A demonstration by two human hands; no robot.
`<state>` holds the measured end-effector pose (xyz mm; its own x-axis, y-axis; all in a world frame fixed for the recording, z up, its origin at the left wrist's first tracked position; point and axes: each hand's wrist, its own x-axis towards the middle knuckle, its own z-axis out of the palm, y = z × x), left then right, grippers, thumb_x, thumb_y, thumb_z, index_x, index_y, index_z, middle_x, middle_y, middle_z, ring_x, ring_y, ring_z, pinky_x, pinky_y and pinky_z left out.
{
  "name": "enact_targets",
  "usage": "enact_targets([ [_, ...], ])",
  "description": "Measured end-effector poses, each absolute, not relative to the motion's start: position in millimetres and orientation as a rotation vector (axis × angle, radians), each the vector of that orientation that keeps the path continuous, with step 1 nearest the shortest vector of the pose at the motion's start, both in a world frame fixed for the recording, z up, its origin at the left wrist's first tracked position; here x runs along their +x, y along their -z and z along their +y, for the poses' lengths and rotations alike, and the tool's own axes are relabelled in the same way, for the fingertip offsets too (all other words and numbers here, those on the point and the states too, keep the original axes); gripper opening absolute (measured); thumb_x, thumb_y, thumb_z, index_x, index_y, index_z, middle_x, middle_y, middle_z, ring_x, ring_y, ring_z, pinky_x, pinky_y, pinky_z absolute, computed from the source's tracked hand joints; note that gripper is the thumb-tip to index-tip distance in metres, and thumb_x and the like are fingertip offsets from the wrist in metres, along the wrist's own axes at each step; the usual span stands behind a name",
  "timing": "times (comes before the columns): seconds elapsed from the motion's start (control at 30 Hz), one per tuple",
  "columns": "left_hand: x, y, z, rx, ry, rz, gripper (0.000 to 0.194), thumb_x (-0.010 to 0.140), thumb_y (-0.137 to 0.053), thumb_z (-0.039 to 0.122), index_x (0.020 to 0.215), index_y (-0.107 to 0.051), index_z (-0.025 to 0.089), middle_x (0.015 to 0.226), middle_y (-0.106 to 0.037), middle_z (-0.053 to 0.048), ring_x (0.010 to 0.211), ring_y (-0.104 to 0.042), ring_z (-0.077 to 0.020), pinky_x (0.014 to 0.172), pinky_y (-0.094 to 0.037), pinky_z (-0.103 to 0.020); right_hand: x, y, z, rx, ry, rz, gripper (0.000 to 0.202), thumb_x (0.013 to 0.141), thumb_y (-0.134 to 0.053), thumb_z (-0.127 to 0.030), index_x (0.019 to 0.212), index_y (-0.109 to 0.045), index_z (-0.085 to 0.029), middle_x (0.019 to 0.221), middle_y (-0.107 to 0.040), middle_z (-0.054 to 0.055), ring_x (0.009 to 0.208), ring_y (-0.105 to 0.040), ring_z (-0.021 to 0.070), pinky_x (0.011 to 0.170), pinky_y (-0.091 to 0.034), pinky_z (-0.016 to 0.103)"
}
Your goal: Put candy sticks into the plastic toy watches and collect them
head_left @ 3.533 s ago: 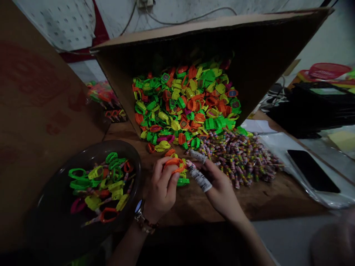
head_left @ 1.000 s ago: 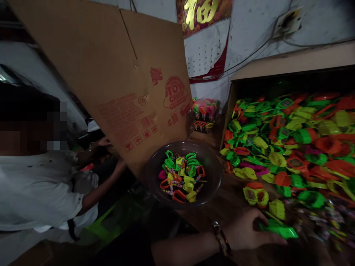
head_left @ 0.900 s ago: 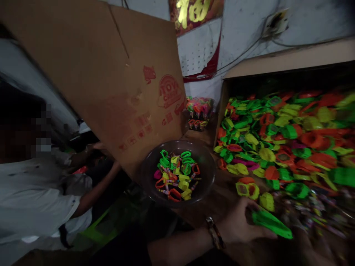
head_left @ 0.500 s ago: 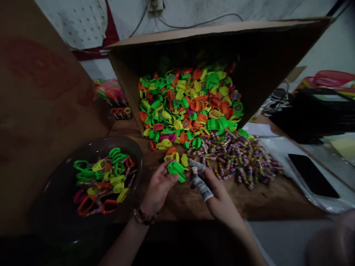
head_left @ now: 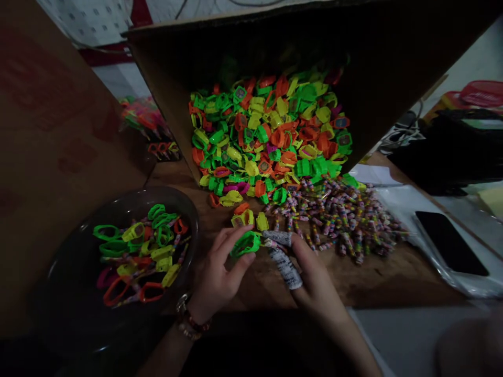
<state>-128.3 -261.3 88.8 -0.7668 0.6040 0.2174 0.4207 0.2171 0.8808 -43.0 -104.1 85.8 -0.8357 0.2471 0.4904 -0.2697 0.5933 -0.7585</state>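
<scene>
My left hand (head_left: 219, 273) is closed around a bright green plastic toy watch (head_left: 245, 244), which it holds just above the wooden table. Facing it, my right hand (head_left: 316, 275) pinches a small wrapped candy roll (head_left: 271, 243) between thumb and forefinger. Both of those digits wear grey-and-white covers. One end of the candy roll points at the watch, touching it or very near; I cannot tell which. Behind my hands lie a few loose yellow and orange toy watches (head_left: 243, 217). A heap of wrapped candy rolls (head_left: 346, 220) spreads to the right.
A cardboard box (head_left: 157, 99) on its side spills toy watches in several colours (head_left: 271, 141). At left, a dark bowl (head_left: 192, 209) contains toy watches, some with candy rolls. A black phone (head_left: 450, 243) rests on clear plastic at right, below dark bags (head_left: 444, 152).
The watch has turned in my left hand to show its band edge-on. My right hand has brought the candy roll against or close to it. The view has tilted down slightly.
</scene>
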Motion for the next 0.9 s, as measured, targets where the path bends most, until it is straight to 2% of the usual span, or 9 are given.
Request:
enact_targets([
  [0.27,-126,-99,-268,1.172,-1.274,2.541,0.042,0.092,-0.049,0.026,0.133,-0.044,0.033,0.12,-0.046,-0.004,0.113,-0.051,-0.0151,0.096,-0.044,-0.026,-47,-78,-110,0.074,-0.763,-2.347,0.033,0.073,-0.039,-0.002,0.099,-0.05,-0.02,0.085,-0.056,0.007,0.078,-0.054,0.0201,0.065,-0.048,0.029],
  [0.47,-126,-104,-273,1.187,-1.171,2.526,0.044,0.093,-0.046,0.028,0.137,-0.04,0.032,0.121,-0.045,-0.005,0.111,-0.053,-0.0155,0.095,-0.046,-0.027,-45,-77,-114,0.102,-0.693,-2.361,0.027,0.083,-0.04,-0.004,0.104,-0.051,-0.018,0.088,-0.055,0.008,0.08,-0.05,0.0198,0.067,-0.046,0.029],
  [0.6,-126,-106,-272,1.16,-1.254,2.462,0.042,0.093,-0.045,0.027,0.135,-0.043,0.029,0.119,-0.048,-0.006,0.109,-0.053,-0.0159,0.097,-0.045,-0.028,-45,-82,-113,0.169,-0.529,-2.42,0.017,0.09,-0.038,-0.01,0.096,-0.053,-0.015,0.082,-0.053,0.008,0.075,-0.047,0.0196,0.064,-0.044,0.029],
  [0.7,-125,-105,-274,1.062,-1.341,2.364,0.039,0.093,-0.045,0.027,0.132,-0.047,0.026,0.117,-0.052,-0.006,0.111,-0.053,-0.0168,0.099,-0.044,-0.029,-46,-86,-113,0.243,-0.315,-2.47,0.021,0.092,-0.034,-0.012,0.087,-0.055,-0.013,0.075,-0.051,0.007,0.07,-0.044,0.0198,0.06,-0.039,0.03],
  [0.9,-122,-92,-283,0.876,-1.33,2.276,0.035,0.092,-0.046,0.03,0.126,-0.053,0.025,0.117,-0.057,-0.006,0.112,-0.054,-0.018,0.099,-0.044,-0.032,-46,-87,-121,0.273,-0.098,-2.583,0.019,0.088,-0.038,-0.009,0.079,-0.053,-0.016,0.067,-0.05,0.005,0.062,-0.04,0.0184,0.057,-0.029,0.031],
])
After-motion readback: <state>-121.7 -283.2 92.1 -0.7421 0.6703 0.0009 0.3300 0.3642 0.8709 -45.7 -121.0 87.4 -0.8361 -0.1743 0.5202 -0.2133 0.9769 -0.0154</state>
